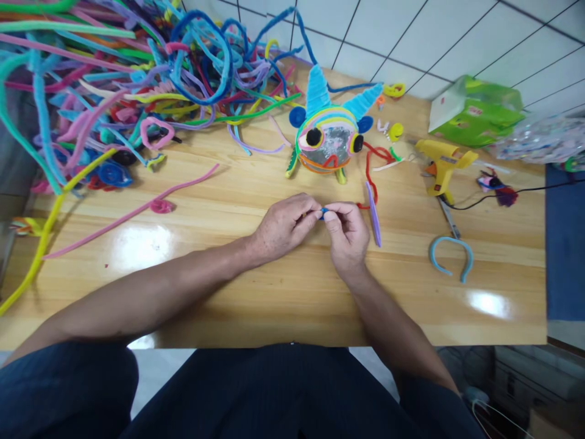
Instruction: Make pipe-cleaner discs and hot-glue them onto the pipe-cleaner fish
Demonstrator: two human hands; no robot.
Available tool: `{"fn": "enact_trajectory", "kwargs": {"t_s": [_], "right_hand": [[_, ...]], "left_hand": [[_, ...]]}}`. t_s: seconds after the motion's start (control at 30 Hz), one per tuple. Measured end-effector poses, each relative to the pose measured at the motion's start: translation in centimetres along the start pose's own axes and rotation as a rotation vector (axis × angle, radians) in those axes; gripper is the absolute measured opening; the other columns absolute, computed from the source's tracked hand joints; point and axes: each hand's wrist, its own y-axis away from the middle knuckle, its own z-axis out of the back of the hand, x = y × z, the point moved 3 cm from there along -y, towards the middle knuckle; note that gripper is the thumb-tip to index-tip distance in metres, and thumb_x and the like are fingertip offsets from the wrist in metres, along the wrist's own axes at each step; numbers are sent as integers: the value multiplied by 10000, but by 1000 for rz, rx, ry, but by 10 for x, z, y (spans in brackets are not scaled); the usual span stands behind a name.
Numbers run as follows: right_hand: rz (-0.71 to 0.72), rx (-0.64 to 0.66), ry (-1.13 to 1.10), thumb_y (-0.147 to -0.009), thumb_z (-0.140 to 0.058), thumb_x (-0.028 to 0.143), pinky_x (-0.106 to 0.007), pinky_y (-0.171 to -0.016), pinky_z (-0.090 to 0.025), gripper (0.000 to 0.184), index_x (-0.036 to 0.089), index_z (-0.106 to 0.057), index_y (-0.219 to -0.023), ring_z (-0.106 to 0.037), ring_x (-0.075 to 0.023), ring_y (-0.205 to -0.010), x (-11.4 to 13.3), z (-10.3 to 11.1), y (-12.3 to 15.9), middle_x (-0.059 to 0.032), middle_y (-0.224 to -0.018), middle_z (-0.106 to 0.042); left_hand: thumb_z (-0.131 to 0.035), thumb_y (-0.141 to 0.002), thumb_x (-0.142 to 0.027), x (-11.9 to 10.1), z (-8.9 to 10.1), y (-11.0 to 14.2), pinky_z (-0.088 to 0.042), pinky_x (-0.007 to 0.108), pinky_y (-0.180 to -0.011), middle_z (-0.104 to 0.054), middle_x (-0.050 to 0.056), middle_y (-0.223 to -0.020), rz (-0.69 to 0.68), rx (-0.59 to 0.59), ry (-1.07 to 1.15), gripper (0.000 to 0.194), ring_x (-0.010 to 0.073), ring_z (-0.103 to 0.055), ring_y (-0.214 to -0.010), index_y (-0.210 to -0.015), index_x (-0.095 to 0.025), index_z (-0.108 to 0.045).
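Observation:
Between my two hands is a small dark blue piece (324,211), probably pipe cleaner, mostly covered by fingertips. My left hand (289,227) pinches it from the left, thumb against forefinger. From the right, my right hand (347,235) grips the same piece with closed fingers. Just beyond them stands a pipe-cleaner creature (336,143) with light blue horns, black round eyes and an orange mouth line. A purple pipe-cleaner strip (373,213) lies beside my right hand, close to a red pipe cleaner (369,167).
A large heap of coloured pipe cleaners (137,79) fills the back left. A pink pipe cleaner (132,212) stretches across the left side. On the right are a yellow glue gun (442,160) with its cord, scissors (449,217), a light blue curved piece (450,241) and a green packet (479,113).

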Motion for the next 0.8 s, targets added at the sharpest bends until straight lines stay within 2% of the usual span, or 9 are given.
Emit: {"fn": "enact_trajectory", "kwargs": {"t_s": [0.27, 0.47, 0.67, 0.8], "right_hand": [[18, 6, -23, -1075, -681, 435, -361, -821, -573, 188, 280, -761, -1147, -716, -183, -905, 3, 1, 0, -16, -1018, -775], [-14, -7, -16, -1122, -540, 495, -378, -825, -621, 331, 266, -778, -1112, -757, -199, -923, 5, 3, -3, -40, -1033, -812], [-43, -22, -30, -1112, -553, 478, -380, -801, -616, 318, 266, -788, -1080, -768, -204, -916, 6, 3, -4, -38, -1011, -820], [-23, -3, 18, -1115, -544, 475, -403, -859, -600, 325, 266, -789, -1067, -765, -215, -966, 7, 3, -4, -37, -1014, -817]], "left_hand": [[-590, -1107, -215, 2, -2, 1, -505, 262, -706, -714, 22, -839, 25, 23, 6, 180, 138, -649, -760, -949, -187, -671], [-609, -1097, -187, 2, -1, 0, -528, 254, -739, -751, 27, -871, 23, 11, 54, 149, 135, -687, -794, -976, -178, -694], [-591, -1113, -228, 2, -1, 0, -545, 271, -770, -776, 37, -906, 46, 44, 69, 180, 146, -703, -817, -979, -187, -703], [-595, -1105, -199, 2, 0, -1, -542, 265, -774, -768, 38, -904, 33, 44, 60, 166, 146, -701, -821, -974, -181, -695]]}}
